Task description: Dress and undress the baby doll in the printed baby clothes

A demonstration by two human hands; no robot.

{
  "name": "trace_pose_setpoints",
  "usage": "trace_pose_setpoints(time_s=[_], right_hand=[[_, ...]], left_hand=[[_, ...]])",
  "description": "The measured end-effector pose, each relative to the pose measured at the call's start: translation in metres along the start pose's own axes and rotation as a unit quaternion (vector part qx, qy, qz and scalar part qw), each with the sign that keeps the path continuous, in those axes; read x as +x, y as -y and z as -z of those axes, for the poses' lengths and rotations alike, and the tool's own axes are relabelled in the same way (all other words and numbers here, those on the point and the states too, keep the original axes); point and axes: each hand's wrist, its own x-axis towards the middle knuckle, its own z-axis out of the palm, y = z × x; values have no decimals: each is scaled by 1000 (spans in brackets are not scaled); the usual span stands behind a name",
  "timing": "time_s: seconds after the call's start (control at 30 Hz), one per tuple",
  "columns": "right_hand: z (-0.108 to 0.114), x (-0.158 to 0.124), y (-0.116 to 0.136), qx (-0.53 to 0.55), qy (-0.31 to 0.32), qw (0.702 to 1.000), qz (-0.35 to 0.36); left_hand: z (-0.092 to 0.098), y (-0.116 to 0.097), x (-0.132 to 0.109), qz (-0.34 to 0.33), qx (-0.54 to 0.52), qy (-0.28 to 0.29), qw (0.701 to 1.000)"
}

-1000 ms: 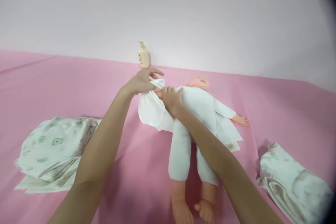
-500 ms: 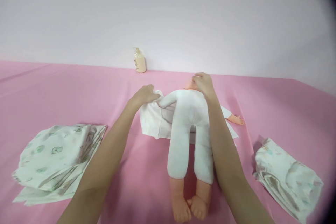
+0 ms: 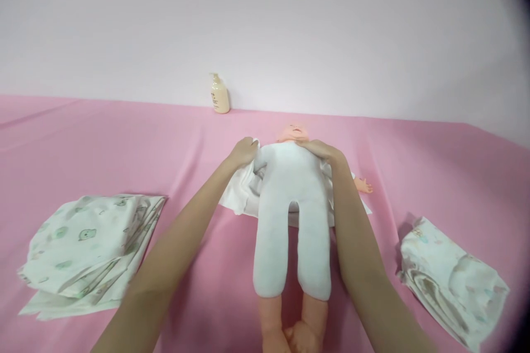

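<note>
A baby doll with a white cloth body lies face up, its bare feet towards me. Spread beneath its torso is a white garment. My left hand is closed on a bunched edge of that garment, beside the doll's arm on the left, whose end is hidden in the cloth. At the doll's neck and shoulder on the right, my right hand grips the body, its fingers over the upper chest. The doll's other hand shows beyond my right forearm.
Folded printed cloth lies at the left, and another folded printed cloth at the right. A cream pump bottle stands at the back against the white wall. A pink sheet covers the surface.
My right hand has come down from the doll's head to its shoulder. My left hand has moved right with the garment edge, closer to the doll. The doll has shifted slightly left and towards me.
</note>
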Motion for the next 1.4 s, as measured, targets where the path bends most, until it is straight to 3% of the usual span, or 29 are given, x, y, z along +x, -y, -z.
trace_pose_setpoints(time_s=[0.13,0.27,0.4,0.53,0.77,0.9,1.0,1.23,1.4], right_hand=[[1,-5,15,-42,90,995,-13],[-2,-12,31,-70,153,986,22],[-9,-16,38,-57,196,978,35],[-16,-12,35,-32,230,973,20],[-23,-1,26,-43,206,978,2],[-21,0,21,-50,200,979,1],[-20,2,17,-38,220,974,27],[-22,5,15,4,260,964,61],[-21,2,23,26,286,957,40]], left_hand=[[-8,-6,0,0,-84,-47,995],[-8,-13,-2,-14,-141,-64,988],[-2,-23,-9,-40,-119,-55,991],[5,-23,-10,-36,-4,-22,999],[32,9,-3,20,103,50,993],[48,18,-3,124,158,155,967],[45,23,0,111,135,210,962],[22,22,2,52,65,101,991],[20,9,-3,23,23,31,999]])
